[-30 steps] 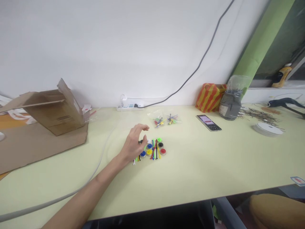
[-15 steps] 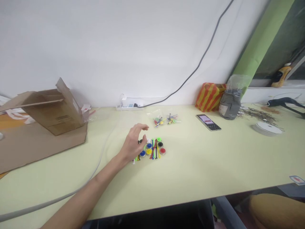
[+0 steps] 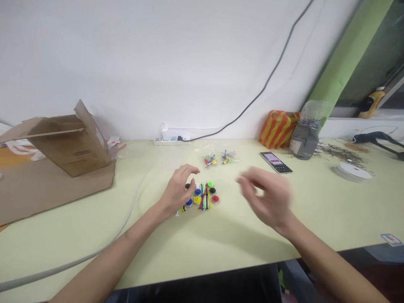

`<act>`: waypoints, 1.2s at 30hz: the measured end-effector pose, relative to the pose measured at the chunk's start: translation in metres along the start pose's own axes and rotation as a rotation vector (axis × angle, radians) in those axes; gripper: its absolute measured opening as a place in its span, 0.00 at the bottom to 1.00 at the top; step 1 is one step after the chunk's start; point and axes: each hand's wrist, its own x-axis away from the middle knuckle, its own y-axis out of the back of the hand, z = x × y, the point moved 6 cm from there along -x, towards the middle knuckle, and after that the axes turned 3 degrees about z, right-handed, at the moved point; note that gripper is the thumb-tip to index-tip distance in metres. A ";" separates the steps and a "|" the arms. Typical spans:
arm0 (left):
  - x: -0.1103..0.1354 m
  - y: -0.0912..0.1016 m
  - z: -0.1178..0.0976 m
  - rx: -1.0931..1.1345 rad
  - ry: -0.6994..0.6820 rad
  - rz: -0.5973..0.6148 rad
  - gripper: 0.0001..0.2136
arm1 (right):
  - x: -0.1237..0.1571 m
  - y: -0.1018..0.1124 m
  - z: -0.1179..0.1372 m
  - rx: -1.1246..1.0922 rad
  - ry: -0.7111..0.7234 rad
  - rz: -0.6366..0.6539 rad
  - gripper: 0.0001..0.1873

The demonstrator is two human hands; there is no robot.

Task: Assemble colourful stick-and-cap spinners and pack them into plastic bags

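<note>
Beneath the left hand's (image 3: 176, 193) curled, parted fingers lie coloured discs and sticks (image 3: 205, 197). The right hand (image 3: 268, 200) hovers beside, blurred, fingers loosely spread. Seemingly a reach; lifting one piece needs a fine pinch.

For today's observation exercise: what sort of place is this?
Probably a small craft or assembly workbench: coloured parts laid out on the table, bagged sets behind them, a cardboard box at the left.

Small colourful discs (image 3: 197, 200) and sticks (image 3: 206, 196), clustered
</note>
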 end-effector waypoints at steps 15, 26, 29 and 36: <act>0.000 -0.013 -0.001 0.051 0.027 0.093 0.12 | -0.007 -0.119 -0.102 -0.185 -0.338 0.493 0.05; -0.001 -0.013 0.029 0.728 0.417 -0.087 0.18 | -0.030 -0.120 -0.061 -0.726 -0.428 0.207 0.07; -0.001 -0.008 0.038 0.714 0.450 -0.185 0.18 | -0.024 -0.126 -0.065 -0.498 -0.362 0.323 0.01; 0.000 -0.011 0.035 0.654 0.440 -0.168 0.16 | -0.015 -0.146 -0.055 -0.160 -0.243 0.671 0.02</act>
